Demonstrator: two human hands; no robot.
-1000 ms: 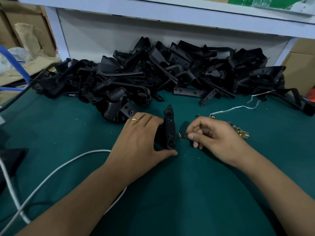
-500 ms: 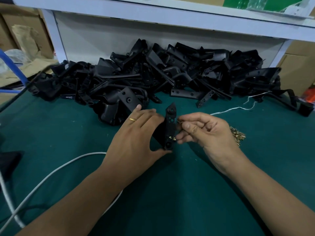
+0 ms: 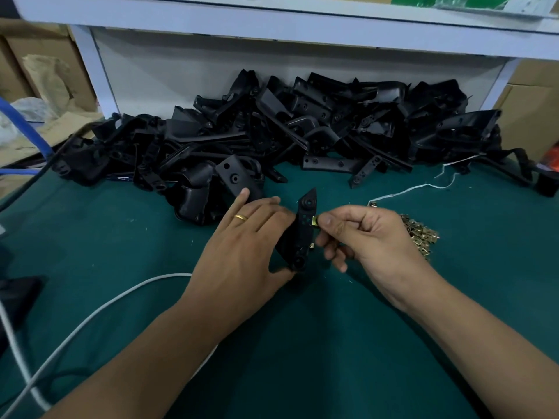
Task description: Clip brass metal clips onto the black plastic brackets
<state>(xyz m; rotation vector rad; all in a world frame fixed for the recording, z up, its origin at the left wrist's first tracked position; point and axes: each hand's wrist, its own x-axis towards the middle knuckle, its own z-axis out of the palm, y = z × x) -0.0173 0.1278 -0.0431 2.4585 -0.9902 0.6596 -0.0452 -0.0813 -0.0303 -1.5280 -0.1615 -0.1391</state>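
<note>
A black plastic bracket (image 3: 304,228) stands on edge above the green mat. My left hand (image 3: 245,246) holds it from the left, thumb under its lower end and fingers behind it. My right hand (image 3: 363,237) pinches a brass clip (image 3: 315,220) against the bracket's right edge, near its upper half. A second brass clip (image 3: 311,245) sits lower on the same edge. A heap of loose brass clips (image 3: 422,235) lies just right of my right hand.
A big pile of black brackets (image 3: 272,140) fills the back of the green mat (image 3: 302,343), under a white shelf (image 3: 272,16). A white cable (image 3: 90,316) curves at the left. White string (image 3: 423,186) lies at the right. Cardboard boxes stand on both sides.
My right hand has brought a brass clip from the mat up to the bracket's right edge. The bracket has been lifted a little in my left hand.
</note>
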